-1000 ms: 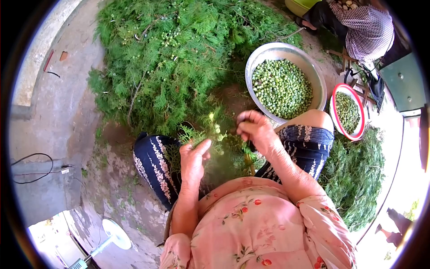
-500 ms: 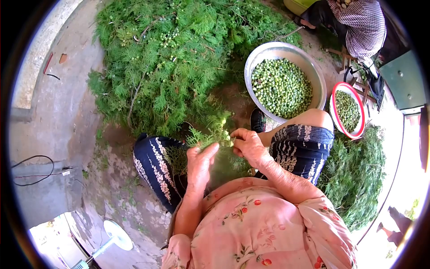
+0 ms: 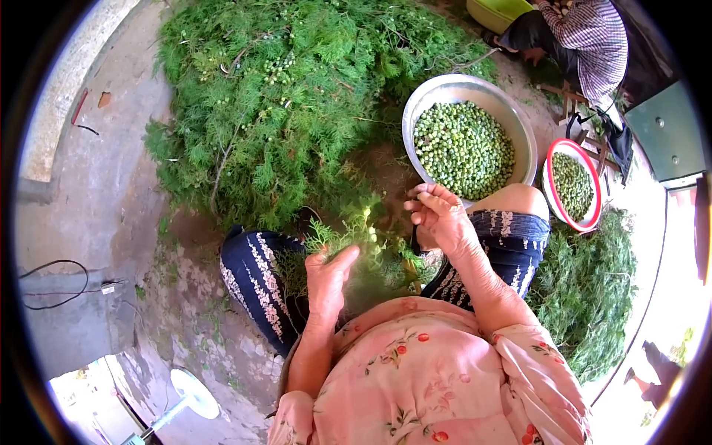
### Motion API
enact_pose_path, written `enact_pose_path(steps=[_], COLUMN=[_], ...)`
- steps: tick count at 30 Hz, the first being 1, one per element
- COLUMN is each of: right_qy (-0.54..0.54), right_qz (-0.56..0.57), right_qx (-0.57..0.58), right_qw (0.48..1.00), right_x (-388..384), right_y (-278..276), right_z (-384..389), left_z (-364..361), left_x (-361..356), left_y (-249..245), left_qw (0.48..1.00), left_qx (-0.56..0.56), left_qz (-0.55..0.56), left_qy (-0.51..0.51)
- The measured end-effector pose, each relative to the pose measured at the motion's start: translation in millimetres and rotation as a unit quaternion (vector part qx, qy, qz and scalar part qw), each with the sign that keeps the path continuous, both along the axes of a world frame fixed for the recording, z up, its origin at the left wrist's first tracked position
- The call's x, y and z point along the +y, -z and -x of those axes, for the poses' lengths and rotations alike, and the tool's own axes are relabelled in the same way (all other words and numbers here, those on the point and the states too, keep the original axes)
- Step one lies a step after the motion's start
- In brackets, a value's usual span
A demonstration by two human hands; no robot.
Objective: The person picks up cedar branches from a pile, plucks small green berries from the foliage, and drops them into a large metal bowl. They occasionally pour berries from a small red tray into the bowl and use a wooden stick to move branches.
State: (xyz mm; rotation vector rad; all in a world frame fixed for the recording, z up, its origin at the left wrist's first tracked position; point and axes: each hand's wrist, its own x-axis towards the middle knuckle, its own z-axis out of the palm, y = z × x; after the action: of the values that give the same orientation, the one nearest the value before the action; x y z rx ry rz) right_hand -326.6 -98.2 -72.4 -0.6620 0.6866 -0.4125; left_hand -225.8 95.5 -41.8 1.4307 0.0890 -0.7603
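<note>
My left hand (image 3: 326, 273) grips a small green leafy sprig (image 3: 354, 231) that carries little green berries, held over my lap. My right hand (image 3: 439, 215) is raised to the right of the sprig, fingers pinched together; what is between them is too small to make out. Just beyond the right hand stands a big metal basin (image 3: 519, 122) full of picked green berries (image 3: 463, 148). A smaller red-rimmed bowl (image 3: 551, 159) with more berries stands to its right.
A large heap of green branches (image 3: 282, 96) covers the ground ahead. More cut greenery (image 3: 586, 289) lies at my right. Another person in a checked shirt (image 3: 589, 37) sits at the upper right. A white fan (image 3: 189, 393) and a black cable (image 3: 52, 282) are at the left.
My right hand was up, came down onto the sprig, and has now pulled away to the right and upward toward the basin. The left hand has stayed on the sprig.
</note>
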Motion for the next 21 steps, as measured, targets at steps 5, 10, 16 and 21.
enact_pose_path(steps=[5,10,16,21], right_qy=[-0.084,-0.168,-0.039,0.049], right_qz=[0.017,0.238,0.065,0.027], right_qx=[-0.026,0.071,0.088,0.104], right_qw=[0.996,0.954,0.993,0.993], right_x=[22,43,56,57], right_y=[-18,-21,-18,-25], right_z=[-12,-26,-29,-30], left_z=[-2,2,1,-2], left_x=[3,-2,-8,-5], left_y=[3,-12,-27,-26], left_qw=[0.998,0.997,0.998,0.995], left_qx=[-0.016,-0.021,0.032,0.071], left_qz=[-0.013,-0.018,0.005,0.026], left_qy=[0.061,0.078,0.062,0.063])
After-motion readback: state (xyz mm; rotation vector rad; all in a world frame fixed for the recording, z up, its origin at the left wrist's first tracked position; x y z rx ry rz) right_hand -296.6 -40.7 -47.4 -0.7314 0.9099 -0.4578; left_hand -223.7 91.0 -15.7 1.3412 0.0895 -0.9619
